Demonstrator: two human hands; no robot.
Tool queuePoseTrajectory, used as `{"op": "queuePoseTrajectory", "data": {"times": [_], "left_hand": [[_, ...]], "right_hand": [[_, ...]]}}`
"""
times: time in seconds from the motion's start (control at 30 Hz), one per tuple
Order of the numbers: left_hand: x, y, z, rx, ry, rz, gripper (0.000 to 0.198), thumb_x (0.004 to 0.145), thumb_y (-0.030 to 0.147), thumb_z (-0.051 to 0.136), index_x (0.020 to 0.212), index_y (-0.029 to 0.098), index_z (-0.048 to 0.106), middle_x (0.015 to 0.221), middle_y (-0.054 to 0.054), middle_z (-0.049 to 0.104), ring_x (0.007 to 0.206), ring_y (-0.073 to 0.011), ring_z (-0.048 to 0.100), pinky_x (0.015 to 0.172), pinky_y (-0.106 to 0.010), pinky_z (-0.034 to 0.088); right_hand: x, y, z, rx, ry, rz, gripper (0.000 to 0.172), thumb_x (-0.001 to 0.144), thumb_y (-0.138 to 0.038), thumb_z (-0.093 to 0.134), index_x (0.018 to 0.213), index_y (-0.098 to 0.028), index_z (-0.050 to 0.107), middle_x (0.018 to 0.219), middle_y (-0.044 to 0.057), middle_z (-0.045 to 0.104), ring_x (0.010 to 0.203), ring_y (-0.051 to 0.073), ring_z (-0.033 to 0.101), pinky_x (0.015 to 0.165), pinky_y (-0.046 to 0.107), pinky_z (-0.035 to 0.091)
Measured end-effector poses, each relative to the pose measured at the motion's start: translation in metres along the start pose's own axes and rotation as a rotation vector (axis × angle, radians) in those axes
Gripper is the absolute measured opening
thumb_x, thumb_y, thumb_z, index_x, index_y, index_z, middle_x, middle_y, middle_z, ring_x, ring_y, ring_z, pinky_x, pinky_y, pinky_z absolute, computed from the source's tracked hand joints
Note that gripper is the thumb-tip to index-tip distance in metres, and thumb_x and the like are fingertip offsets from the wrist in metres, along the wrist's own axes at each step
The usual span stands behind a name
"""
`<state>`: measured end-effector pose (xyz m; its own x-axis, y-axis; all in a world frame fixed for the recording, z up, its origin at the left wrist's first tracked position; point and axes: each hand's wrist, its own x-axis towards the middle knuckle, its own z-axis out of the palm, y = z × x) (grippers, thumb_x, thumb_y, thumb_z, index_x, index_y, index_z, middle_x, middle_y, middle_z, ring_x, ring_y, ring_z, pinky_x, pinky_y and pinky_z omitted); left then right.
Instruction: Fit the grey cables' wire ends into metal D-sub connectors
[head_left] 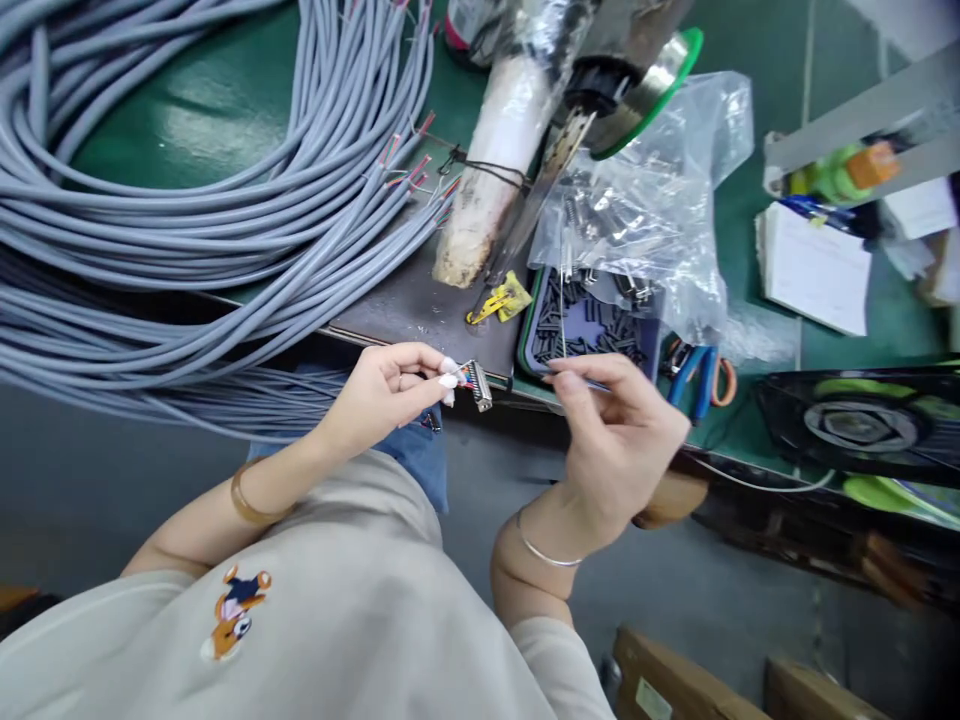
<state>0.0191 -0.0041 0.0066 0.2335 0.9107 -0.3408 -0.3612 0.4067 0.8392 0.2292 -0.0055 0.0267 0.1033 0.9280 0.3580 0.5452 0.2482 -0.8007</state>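
My left hand (394, 390) is closed in a pinch in front of the bench edge. It grips the short coloured wires of a metal multi-pin connector (481, 387), which sticks out to the right of the fingertips. How the wires run under the fingers is hidden. To the right, my right hand (611, 430) pinches a thin silvery solder wire (562, 310) between thumb and forefinger. The wire rises upright from the fingertips, before a tray (526, 345) of small black tube pieces. The two hands are apart.
Bundles of grey cable (187, 225) cover the left of the green bench. A wrapped white tube (491, 165), a green-rimmed solder spool (664, 95) and a yellow clip (495, 300) lie behind the hands. Plastic bags (637, 200), blue-handled pliers (701, 380) and a black fan (862, 420) are on the right.
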Motion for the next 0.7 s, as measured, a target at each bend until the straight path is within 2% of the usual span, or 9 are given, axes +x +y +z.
{"op": "queuePoseTrajectory", "data": {"times": [0.1,0.23,0.43,0.6,0.7], "left_hand": [[-0.002,0.001,-0.001,0.025,-0.026,0.017,0.025,0.069,0.025,0.086,0.082,0.011,0.071,0.064,0.001,0.069,0.041,-0.0004,0.039,0.039,-0.015,0.031],[-0.004,-0.001,-0.004,0.063,-0.076,0.033,0.020,0.073,0.025,0.082,0.084,0.011,0.072,0.064,0.001,0.067,0.044,-0.0009,0.039,0.040,-0.015,0.029],[-0.004,-0.002,-0.003,0.095,-0.094,0.035,0.016,0.073,0.021,0.078,0.082,0.010,0.071,0.066,0.000,0.065,0.048,-0.0024,0.042,0.044,-0.016,0.030],[-0.005,-0.002,-0.003,0.116,-0.110,0.043,0.015,0.073,0.021,0.076,0.081,0.010,0.071,0.069,-0.002,0.065,0.053,-0.0038,0.046,0.049,-0.017,0.034],[-0.004,-0.004,-0.004,0.136,-0.112,0.057,0.014,0.074,0.021,0.075,0.083,0.010,0.071,0.068,0.000,0.064,0.053,-0.0039,0.046,0.050,-0.017,0.036]], "right_hand": [[-0.010,-0.015,0.017,0.070,-0.118,-0.006,0.013,0.095,-0.025,0.068,0.086,-0.022,0.076,0.081,0.001,0.068,0.059,0.010,0.050,0.048,0.026,0.031],[-0.008,-0.019,0.029,0.099,-0.157,-0.002,0.012,0.096,-0.024,0.066,0.087,-0.020,0.073,0.082,0.000,0.065,0.056,0.007,0.043,0.048,0.026,0.028],[-0.004,-0.020,0.029,0.064,-0.200,-0.019,0.014,0.096,-0.023,0.064,0.086,-0.019,0.072,0.080,-0.001,0.064,0.051,0.006,0.039,0.046,0.025,0.027],[-0.004,-0.021,0.027,0.043,-0.225,-0.041,0.014,0.098,-0.021,0.063,0.085,-0.019,0.070,0.079,-0.001,0.063,0.053,0.006,0.041,0.048,0.025,0.031],[-0.003,-0.023,0.023,0.013,-0.308,-0.081,0.015,0.099,-0.020,0.062,0.085,-0.020,0.067,0.078,-0.002,0.063,0.056,0.007,0.047,0.052,0.024,0.036]]}}
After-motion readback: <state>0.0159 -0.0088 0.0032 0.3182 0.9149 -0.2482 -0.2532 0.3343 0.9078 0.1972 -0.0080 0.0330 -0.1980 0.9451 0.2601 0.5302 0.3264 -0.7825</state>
